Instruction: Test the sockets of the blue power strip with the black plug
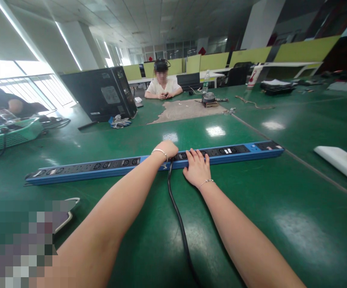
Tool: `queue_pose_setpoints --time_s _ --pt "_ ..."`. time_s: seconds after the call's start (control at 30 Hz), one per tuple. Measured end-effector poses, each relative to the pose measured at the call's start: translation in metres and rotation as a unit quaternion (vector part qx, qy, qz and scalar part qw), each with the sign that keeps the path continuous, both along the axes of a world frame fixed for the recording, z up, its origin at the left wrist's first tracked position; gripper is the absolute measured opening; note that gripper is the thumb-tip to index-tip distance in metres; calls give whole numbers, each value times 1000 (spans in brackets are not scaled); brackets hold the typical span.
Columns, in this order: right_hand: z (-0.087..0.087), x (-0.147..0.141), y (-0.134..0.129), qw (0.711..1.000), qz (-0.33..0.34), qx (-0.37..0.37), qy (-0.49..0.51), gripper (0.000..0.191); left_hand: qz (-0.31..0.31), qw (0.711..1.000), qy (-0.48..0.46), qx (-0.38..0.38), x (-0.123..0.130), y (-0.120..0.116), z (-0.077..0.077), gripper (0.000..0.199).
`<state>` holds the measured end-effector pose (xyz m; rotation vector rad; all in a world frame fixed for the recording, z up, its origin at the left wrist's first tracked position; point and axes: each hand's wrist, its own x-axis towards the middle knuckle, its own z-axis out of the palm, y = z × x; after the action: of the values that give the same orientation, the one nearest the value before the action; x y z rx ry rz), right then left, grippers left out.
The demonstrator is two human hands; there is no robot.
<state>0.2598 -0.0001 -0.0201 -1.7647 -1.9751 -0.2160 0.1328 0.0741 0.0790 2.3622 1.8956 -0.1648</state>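
A long blue power strip with black sockets lies across the green table in front of me. My left hand is closed over its middle, around the end of a black power cord. The plug end is hidden under my fingers, so how far it sits in a socket cannot be seen. From there the cord runs down toward the front edge of the view. Just to the right, my right hand rests on the strip with its fingers spread over the sockets.
Beyond the strip stand a black computer tower and gloves. A seated person faces me across the table, near a cardboard sheet and a bottle. A green basket is left; a white object lies right.
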Motion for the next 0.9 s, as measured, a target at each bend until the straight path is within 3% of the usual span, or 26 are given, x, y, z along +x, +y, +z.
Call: queue_pose_setpoints --time_s 0.2,0.57,0.9 --pt "-1 0 1 1000 -1 -1 5 62 18 999 -27 5 -3 -1 -7 40" --pt "0 0 0 1000 1 -1 2 63 15 999 -37 -9 6 -6 3 39" --pt "2 -1 -1 1000 0 -8 6 63 49 997 -66 15 3 -15 -6 40"
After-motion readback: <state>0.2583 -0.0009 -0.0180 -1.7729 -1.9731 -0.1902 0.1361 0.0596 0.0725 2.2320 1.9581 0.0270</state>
